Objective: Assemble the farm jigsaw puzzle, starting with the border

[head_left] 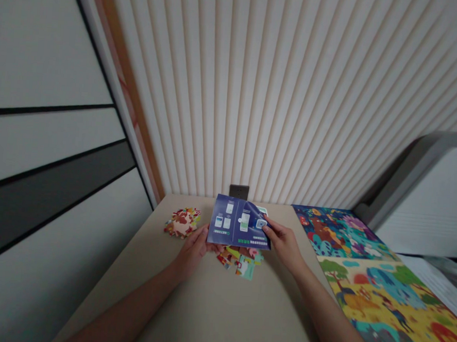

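Note:
A dark blue printed leaflet [224, 232], with small white and green pictures on it, is held up over the table. My left hand [195, 249] grips its left edge, and my right hand [284, 241] pinches the right edge between thumb and fingers. Below and partly behind it lie loose colourful puzzle pieces [245, 267], some of them hidden by the leaflet. To the left of my left hand sits a pile of puzzle pieces [182, 223] in red, white and yellow.
Two colourful animal pictures, a dark forest one [333, 231] and a yellow savanna one [390, 305], lie at the right. A grey-white machine [424, 198] stands beyond them. A ribbed wall [233, 89] with a black socket [238, 191] closes off the table's back edge.

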A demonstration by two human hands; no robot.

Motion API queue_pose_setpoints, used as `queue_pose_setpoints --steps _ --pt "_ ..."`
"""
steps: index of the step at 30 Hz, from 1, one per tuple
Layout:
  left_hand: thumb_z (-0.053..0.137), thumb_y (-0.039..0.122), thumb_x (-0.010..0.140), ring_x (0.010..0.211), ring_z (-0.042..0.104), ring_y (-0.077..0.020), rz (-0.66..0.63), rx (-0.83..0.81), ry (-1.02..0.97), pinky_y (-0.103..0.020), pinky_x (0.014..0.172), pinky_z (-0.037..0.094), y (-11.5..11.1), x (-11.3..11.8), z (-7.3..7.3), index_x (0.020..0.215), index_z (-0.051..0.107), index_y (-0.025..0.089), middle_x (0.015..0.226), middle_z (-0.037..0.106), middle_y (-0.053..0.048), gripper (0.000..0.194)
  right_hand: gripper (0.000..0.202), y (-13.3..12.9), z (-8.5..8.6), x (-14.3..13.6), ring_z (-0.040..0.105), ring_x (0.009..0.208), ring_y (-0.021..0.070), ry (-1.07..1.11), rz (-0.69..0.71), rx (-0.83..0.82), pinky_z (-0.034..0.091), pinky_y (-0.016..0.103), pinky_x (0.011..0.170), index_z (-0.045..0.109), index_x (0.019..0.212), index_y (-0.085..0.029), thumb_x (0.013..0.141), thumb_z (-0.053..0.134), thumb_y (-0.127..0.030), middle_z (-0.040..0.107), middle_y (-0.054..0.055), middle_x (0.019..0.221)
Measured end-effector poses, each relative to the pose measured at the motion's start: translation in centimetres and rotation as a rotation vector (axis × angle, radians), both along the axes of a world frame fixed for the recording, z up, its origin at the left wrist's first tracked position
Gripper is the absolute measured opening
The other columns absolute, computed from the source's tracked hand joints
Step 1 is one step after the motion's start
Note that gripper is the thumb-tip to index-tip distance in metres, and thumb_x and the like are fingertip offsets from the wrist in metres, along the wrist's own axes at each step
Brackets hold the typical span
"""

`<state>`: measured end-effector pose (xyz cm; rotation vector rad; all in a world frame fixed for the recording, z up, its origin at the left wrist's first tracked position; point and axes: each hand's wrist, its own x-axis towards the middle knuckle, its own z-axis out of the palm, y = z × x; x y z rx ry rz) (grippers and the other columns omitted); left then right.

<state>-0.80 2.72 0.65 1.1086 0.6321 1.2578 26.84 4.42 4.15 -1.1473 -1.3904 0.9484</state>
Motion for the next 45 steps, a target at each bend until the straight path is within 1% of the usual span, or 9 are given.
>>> queue_pose_setpoints --steps 7,13,22,27,30,33,37,41,45 --pt "0.06 0.049 0.093 0.083 0.071 -0.0233 -0.013 -0.022 -0.016 -0.034 0.072 0.056 0.0 0.0 -0.1 0.119 0.061 0.015 0.093 0.074 -0.01 0.043 0.053 0.3 -0.4 0.4 0.065 0.106 0.0288 -0.009 0.009 0.036 0.053 0.046 0.094 0.068 0.129 -0.022 0.085 0.069 -0.052 0.073 0.009 0.119" --pt "0.065 0.043 0.092 0.075 0.073 -0.0203 0.02 -0.039 -0.004 -0.029 0.066 0.058 0.1 0.0 -0.3 0.125 0.057 0.016 0.096 0.075 -0.009 0.044 0.039 0.3 -0.3 0.9 0.053 0.127 0.027 -0.19 -0.11 0.323 0.042 0.044 0.109 0.07 0.127 -0.029 0.09 0.066 -0.044 0.057 0.009 0.138" --pt "0.072 0.044 0.086 0.087 0.075 -0.0238 0.096 -0.074 -0.067 -0.035 0.076 0.061 0.3 -0.2 0.3 0.121 0.058 0.018 0.104 0.075 -0.009 0.046 0.06 -1.0 0.3 0.0 0.064 0.097 0.0219 0.078 -0.105 0.396 0.051 0.04 0.091 0.046 0.147 -0.032 0.091 0.068 -0.032 0.068 0.005 0.105" --pt "0.071 0.043 0.087 0.092 0.073 -0.0232 0.17 -0.106 -0.058 -0.035 0.079 0.059 0.2 -0.4 0.1 0.126 0.057 0.02 0.11 0.074 -0.008 0.047 0.016 -1.7 0.7 0.6 0.064 0.087 0.0245 0.031 0.039 0.603 0.051 0.04 0.081 0.074 0.101 -0.025 0.093 0.062 -0.033 0.07 0.007 0.088" --pt "0.07 0.042 0.088 0.095 0.072 -0.0226 0.23 -0.087 -0.091 -0.035 0.083 0.058 0.2 -0.5 0.3 0.127 0.056 0.022 0.111 0.073 -0.007 0.045 0.028 -2.0 0.7 1.1 0.065 0.077 0.0251 0.032 0.132 0.653 0.05 0.043 0.077 0.075 0.088 -0.024 0.098 0.051 -0.033 0.07 0.007 0.073" --pt "0.071 0.042 0.087 0.097 0.071 -0.0223 0.267 -0.064 -0.125 -0.035 0.084 0.058 0.2 -0.6 0.9 0.122 0.058 0.022 0.111 0.073 -0.006 0.043 0.029 -1.9 0.6 1.1 0.065 0.075 0.0238 0.035 0.078 0.601 0.05 0.043 0.078 0.074 0.094 -0.024 0.1 0.046 -0.031 0.069 0.005 0.07" --pt "0.075 0.043 0.083 0.093 0.072 -0.0218 0.285 -0.061 -0.129 -0.034 0.083 0.058 0.1 -0.7 1.4 0.12 0.061 0.021 0.107 0.074 -0.005 0.045 0.02 -1.4 0.9 0.5 0.063 0.1 0.0248 -0.024 -0.071 0.429 0.049 0.041 0.09 0.072 0.109 -0.025 0.095 0.061 -0.034 0.07 0.008 0.107" --pt "0.075 0.042 0.084 0.09 0.073 -0.0221 0.258 -0.075 -0.13 -0.034 0.082 0.059 -0.3 -0.6 1.5 0.123 0.062 0.021 0.104 0.075 -0.005 0.046 0.048 -1.4 1.5 -0.4 0.066 0.105 0.0256 0.152 0.098 0.149 0.053 0.04 0.089 0.06 0.132 -0.028 0.087 0.071 -0.042 0.069 0.008 0.122" --pt "0.072 0.039 0.087 0.092 0.073 -0.0219 0.223 -0.088 -0.14 -0.035 0.084 0.058 -0.7 -0.3 1.6 0.126 0.061 0.023 0.107 0.075 -0.005 0.044 0.069 -2.0 2.3 -1.2 0.071 0.096 0.0272 0.333 0.264 -0.074 0.058 0.041 0.081 0.051 0.141 -0.029 0.079 0.079 -0.043 0.074 0.006 0.114"
